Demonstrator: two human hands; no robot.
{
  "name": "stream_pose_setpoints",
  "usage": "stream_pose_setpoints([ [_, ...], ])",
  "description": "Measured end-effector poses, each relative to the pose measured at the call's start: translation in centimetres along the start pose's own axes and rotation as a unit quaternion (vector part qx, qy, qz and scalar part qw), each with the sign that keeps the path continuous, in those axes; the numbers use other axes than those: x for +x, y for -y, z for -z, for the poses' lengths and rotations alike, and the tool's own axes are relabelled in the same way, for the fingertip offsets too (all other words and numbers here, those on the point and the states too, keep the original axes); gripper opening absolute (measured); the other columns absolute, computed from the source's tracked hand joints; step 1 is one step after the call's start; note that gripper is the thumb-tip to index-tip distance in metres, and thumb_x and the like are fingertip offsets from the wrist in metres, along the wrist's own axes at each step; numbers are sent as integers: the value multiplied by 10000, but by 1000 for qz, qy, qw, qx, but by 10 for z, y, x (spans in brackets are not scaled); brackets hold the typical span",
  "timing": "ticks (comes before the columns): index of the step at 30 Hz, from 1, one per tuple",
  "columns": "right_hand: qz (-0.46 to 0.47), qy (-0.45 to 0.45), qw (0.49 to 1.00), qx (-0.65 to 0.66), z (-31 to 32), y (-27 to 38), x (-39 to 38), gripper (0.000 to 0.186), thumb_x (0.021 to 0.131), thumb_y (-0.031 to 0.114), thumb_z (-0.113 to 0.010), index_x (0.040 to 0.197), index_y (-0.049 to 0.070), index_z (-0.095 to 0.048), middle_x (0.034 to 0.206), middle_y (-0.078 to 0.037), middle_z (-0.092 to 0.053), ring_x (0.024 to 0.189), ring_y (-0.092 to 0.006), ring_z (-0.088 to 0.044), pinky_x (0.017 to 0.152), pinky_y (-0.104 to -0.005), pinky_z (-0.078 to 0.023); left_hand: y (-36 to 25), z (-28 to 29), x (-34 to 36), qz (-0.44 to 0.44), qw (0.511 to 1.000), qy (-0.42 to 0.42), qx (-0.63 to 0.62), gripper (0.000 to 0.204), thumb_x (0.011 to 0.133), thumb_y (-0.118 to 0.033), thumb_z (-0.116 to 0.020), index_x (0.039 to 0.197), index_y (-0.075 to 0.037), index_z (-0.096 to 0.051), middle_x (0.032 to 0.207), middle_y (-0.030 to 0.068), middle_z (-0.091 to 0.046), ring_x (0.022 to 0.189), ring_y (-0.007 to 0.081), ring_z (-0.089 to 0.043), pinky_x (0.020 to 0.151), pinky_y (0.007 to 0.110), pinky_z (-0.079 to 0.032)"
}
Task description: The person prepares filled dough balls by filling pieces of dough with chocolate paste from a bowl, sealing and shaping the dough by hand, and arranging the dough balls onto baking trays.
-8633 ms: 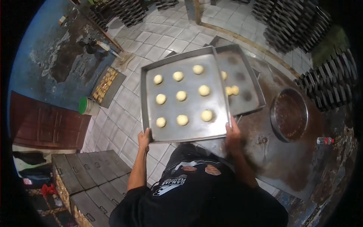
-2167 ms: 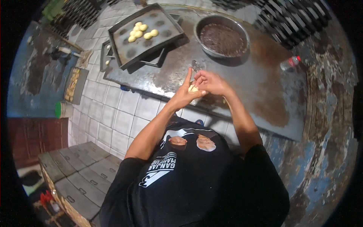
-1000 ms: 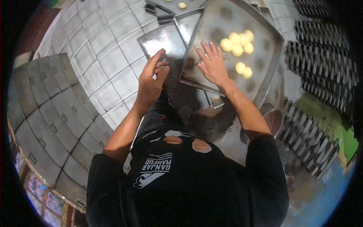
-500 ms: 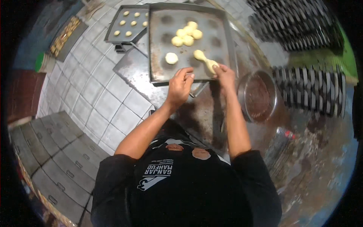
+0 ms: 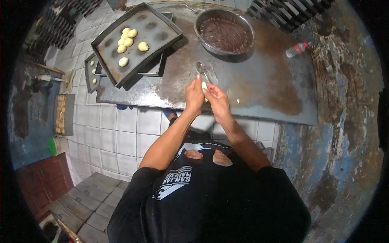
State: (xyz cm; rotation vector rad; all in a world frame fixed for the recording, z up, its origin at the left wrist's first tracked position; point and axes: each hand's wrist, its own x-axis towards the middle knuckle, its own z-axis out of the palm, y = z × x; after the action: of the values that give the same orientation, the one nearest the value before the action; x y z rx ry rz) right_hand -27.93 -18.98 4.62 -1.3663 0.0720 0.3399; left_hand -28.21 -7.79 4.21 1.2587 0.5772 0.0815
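Head cam, wide fisheye, looks down from near above L hand (image 5: 195, 97) & R hand (image 5: 218, 103); desk (image 5: 271, 87) beyond, shirt (image 5: 231, 198) behind 'em.

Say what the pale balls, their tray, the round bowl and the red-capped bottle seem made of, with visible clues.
Pale balls: probably dough, smooth and soft; one has a ragged tip.
Tray: metal, likely steel, dull and stained; its walls are thin and straight.
Round bowl: apparently metal, smoother; its grey rim catches light.
Bottle: probably clear plastic, glossy; it looks transparent, though glass is possible.
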Motion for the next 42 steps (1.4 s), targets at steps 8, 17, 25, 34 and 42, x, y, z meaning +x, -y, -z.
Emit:
stream_pose_setpoints([
  [8, 70, -32, 969, -234, 22, -12, 2, 222, 997, 189, -629, 1131, 32, -712, 919, -165, -742, 853, -177, -691, 838, -334, -533, 78, 50, 2, 80, 974, 79, 199, 409, 1036, -311, -533, 1338, -40, -577, 1226, 107, -654, 1095, 203, -604, 969, 345, -474],
  [17, 137, 28, 861, -489, 45, -71, 157, 281, 929, 184, -653, 1143, 3, -660, 1141, -224, -634, 1033, -412, -634, 895, -486, -515, 28, 45, 60, 113, 986, 123, 20, 393, 926, -50, -679, 1312, -16, -620, 1316, 90, -669, 1167, 153, -631, 1002, 322, -486],
  [25, 85, 112, 885, -443, 21, 10, 212, 194, 950, 129, -576, 1011, -26, -674, 966, -256, -674, 912, -414, -680, 809, -475, -550, -66, 36, 165, -22, 986, 130, 105, 599, 802, 65, -795, 1327, -29, -522, 1177, 85, -695, 1124, 148, -657, 1006, 289, -508],
  [34, -19, 215, 599, -771, 63, 47, 349, 265, 936, 181, -601, 1066, 8, -754, 768, -244, -698, 823, -339, -746, 740, -476, -590, -77, 10, 259, -57, 955, 162, 240, 503, 837, -51, -815, 1286, -52, -590, 1111, 74, -730, 1037, 138, -683, 924, 292, -529],
  [42, -296, 171, 930, -136, 72, 91, 323, 262, 960, 282, -712, 1073, 52, -766, 715, 61, -604, 587, -46, -507, 544, -234, -433, -61, 3, 275, -89, 960, 102, 243, 537, 820, -81, -840, 1284, -43, -571, 1128, 110, -727, 1068, 167, -687, 928, 314, -536],
])
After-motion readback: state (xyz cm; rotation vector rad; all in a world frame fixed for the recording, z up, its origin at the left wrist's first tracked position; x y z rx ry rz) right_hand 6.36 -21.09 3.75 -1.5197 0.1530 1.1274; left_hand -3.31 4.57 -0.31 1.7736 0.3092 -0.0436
